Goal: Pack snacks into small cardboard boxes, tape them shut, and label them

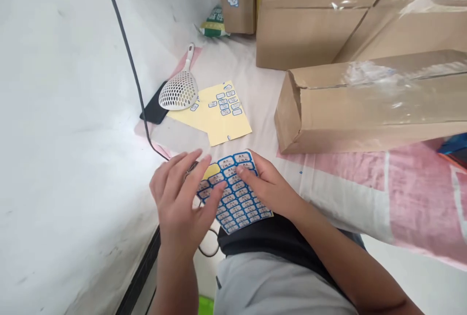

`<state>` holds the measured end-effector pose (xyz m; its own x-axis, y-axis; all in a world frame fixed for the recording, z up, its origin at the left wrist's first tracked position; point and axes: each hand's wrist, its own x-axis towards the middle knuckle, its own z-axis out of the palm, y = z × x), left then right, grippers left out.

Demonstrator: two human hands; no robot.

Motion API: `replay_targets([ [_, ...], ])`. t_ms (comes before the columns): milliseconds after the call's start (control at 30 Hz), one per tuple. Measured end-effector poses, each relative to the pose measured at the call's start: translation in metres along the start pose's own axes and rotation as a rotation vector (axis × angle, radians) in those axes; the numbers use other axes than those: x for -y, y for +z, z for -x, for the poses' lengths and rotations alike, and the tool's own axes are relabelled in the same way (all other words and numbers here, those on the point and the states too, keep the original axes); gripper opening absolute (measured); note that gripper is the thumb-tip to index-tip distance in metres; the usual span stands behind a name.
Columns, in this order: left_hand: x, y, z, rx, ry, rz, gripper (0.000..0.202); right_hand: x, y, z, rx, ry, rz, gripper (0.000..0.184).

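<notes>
A sheet of blue-edged stickers (239,198) rests on my lap, close to my body. My left hand (182,198) lies over its left side with the fingers stretched out and the fingertips on the stickers. My right hand (268,186) grips the sheet's right edge, thumb on top near the upper rows. A corner of yellow backing shows where stickers have been peeled away.
Beyond the hands lie yellow backing sheets (215,113) with a few stickers left, a white perforated scoop (179,90) and a black phone (155,106). Cardboard boxes (368,103) fill the right and back. A black cable (127,52) runs down the white wall.
</notes>
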<state>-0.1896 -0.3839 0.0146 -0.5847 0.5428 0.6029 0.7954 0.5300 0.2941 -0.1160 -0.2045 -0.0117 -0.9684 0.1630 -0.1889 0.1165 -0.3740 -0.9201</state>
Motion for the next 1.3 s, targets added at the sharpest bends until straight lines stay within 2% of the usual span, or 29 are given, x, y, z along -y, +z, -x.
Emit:
replay_targets([
  [100, -0.002, 0.003, -0.021, 0.170, -0.245, 0.182, 0.011, 0.001, -0.003, 0.005, 0.005, 0.003, -0.018, 0.023],
  [167, -0.003, 0.002, -0.027, 0.285, -0.391, 0.323, 0.013, 0.002, -0.007, 0.007, 0.007, 0.007, -0.037, 0.026],
  [267, -0.005, 0.004, -0.028, 0.358, -0.447, 0.427, 0.016, 0.006, -0.012, 0.007, 0.065, 0.022, -0.096, 0.028],
  [367, -0.010, 0.009, -0.027, 0.343, -0.428, 0.455, 0.016, 0.009, -0.015, 0.005, 0.100, -0.004, -0.150, 0.026],
  [500, -0.018, 0.015, -0.028, 0.279, -0.425, 0.509, 0.014, 0.010, -0.020, 0.004, 0.042, -0.048, -0.129, 0.026],
  [600, -0.022, 0.020, -0.029, 0.261, -0.375, 0.511, 0.014, 0.008, -0.023, 0.005, 0.050, -0.052, -0.156, 0.027],
  [667, -0.024, 0.024, -0.028, 0.177, -0.298, 0.379, 0.008, 0.006, -0.023, 0.006, 0.065, -0.045, -0.199, 0.026],
  [767, -0.025, 0.027, -0.025, -0.008, -0.145, 0.151, 0.011, 0.002, -0.022, 0.008, 0.071, -0.056, -0.239, 0.022],
  [833, -0.026, 0.026, -0.022, -0.005, -0.033, 0.147, 0.008, 0.001, -0.021, 0.009, 0.047, -0.101, -0.217, 0.019],
  [933, -0.026, 0.022, -0.021, 0.084, 0.112, 0.156, 0.020, 0.000, -0.019, 0.010, 0.018, -0.170, -0.136, 0.017],
  [1000, -0.025, 0.021, -0.021, 0.066, 0.160, 0.113, 0.024, 0.000, -0.018, 0.011, 0.010, -0.188, -0.088, 0.018],
  [1200, -0.019, 0.028, -0.018, -0.054, 0.201, 0.069, 0.015, 0.004, -0.018, 0.013, -0.062, -0.259, 0.153, 0.027],
  [1300, -0.019, 0.034, -0.014, -0.067, 0.118, 0.137, 0.011, 0.003, -0.017, 0.014, -0.087, -0.257, 0.221, 0.028],
])
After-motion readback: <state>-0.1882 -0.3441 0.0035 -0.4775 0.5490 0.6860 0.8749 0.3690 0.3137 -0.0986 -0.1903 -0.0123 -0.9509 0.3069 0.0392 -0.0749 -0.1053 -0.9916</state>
